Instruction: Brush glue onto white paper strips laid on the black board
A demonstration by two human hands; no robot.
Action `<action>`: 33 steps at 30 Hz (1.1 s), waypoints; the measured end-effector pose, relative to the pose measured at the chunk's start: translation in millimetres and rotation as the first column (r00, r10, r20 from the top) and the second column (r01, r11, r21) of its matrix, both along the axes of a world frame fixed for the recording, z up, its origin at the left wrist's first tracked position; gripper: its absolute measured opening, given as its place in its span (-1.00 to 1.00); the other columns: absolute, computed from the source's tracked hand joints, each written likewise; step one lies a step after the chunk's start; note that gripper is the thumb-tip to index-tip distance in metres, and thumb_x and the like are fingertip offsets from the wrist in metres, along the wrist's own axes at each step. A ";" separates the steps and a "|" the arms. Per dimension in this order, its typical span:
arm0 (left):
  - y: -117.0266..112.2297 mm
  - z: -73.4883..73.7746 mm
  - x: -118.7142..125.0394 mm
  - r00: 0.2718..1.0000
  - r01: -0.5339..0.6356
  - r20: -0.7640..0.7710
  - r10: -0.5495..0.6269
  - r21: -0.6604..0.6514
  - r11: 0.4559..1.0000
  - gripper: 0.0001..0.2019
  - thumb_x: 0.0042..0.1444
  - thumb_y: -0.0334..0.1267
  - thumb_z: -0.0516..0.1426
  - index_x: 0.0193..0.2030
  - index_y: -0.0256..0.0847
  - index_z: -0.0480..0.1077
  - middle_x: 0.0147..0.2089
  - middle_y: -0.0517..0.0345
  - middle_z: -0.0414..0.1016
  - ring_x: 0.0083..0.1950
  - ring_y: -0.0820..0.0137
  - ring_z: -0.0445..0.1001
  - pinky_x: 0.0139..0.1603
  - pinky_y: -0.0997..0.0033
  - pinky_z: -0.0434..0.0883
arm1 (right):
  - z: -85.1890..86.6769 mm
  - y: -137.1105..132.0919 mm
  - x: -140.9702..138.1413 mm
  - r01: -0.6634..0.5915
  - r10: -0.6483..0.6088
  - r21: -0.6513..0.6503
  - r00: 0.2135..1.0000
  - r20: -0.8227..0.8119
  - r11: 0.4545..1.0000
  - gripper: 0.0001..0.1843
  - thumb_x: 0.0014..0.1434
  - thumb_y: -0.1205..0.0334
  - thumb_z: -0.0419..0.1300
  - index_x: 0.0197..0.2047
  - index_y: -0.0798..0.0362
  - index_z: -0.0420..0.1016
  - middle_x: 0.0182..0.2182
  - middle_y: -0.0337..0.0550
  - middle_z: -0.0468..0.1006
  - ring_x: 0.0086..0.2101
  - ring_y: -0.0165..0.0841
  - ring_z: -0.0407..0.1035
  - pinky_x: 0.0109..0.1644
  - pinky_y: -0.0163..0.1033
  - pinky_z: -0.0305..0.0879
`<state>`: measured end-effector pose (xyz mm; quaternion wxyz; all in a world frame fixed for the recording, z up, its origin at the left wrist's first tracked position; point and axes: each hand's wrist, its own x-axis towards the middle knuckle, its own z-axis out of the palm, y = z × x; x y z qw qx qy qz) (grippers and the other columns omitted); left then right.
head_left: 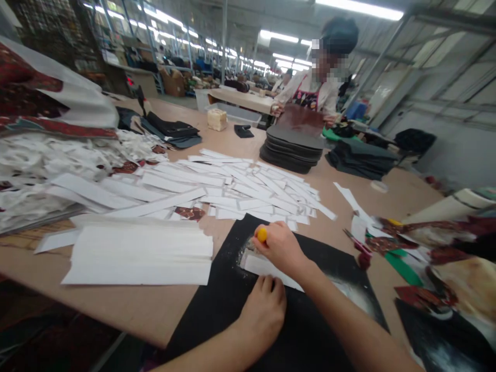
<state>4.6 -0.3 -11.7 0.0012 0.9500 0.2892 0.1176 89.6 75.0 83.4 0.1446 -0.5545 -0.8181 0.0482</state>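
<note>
White strip (270, 268) on black sheet (217, 305); right hand (282, 250), fingers wrapped round yellow handle (262, 234); left hand (263, 310), fingers bunched at strip's near edge, can't tell if pinching; strip could skew if handle drags and left hand presses lightly

Tube lights (359, 9) are glaring white overhead, far background (173, 82) is looking soft, cloth scraps (420, 295) toward right edge are looking smeared.
</note>
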 end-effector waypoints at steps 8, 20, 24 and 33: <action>-1.3 10.3 -2.4 0.999 0.007 -0.047 -0.004 0.076 0.997 -0.67 0.09 -0.49 -0.05 -0.01 -0.43 0.33 -0.02 -0.16 0.35 -0.07 0.19 0.33 -0.08 0.19 0.33 | -14.4 -71.5 135.5 0.464 -0.493 -0.234 0.866 -0.084 0.855 -0.73 0.13 0.12 0.02 -0.38 0.07 0.48 -0.49 -0.15 0.52 -0.45 -0.34 0.39 -0.34 -0.30 0.23; 2.9 32.7 93.1 0.963 0.271 0.012 -0.271 0.017 0.963 -0.88 0.13 -0.42 -0.02 -0.29 -0.27 0.33 -0.27 0.02 0.35 -0.20 0.23 0.31 -0.20 0.21 0.27 | -26.7 -187.6 189.6 0.801 -0.689 0.144 0.578 -0.438 0.580 -0.63 0.14 -0.05 -0.01 -0.26 0.06 0.42 -0.32 -0.09 0.52 -0.25 -0.26 0.39 -0.11 -0.16 0.25; -3.7 36.6 132.0 0.964 0.265 0.051 -0.262 -0.073 0.961 -0.85 0.17 -0.31 -0.03 -0.28 -0.26 0.34 -0.25 0.02 0.36 -0.17 0.22 0.32 -0.21 0.22 0.30 | -42.5 -188.0 182.5 0.809 -0.647 0.185 0.564 -0.514 0.558 -0.66 0.17 0.00 0.01 -0.18 0.07 0.41 -0.24 -0.07 0.51 -0.20 -0.25 0.37 -0.08 -0.12 0.24; -7.3 44.5 169.3 0.986 0.109 -0.099 -0.131 -0.205 0.973 -0.76 0.14 -0.50 -0.10 -0.27 -0.33 0.38 -0.24 -0.05 0.38 -0.16 0.23 0.36 -0.21 0.29 0.34 | -55.2 -193.2 181.6 0.803 -0.589 0.250 0.573 -0.570 0.541 -0.76 0.19 0.12 0.04 -0.16 0.04 0.43 -0.22 -0.12 0.53 -0.16 -0.31 0.38 -0.05 -0.17 0.25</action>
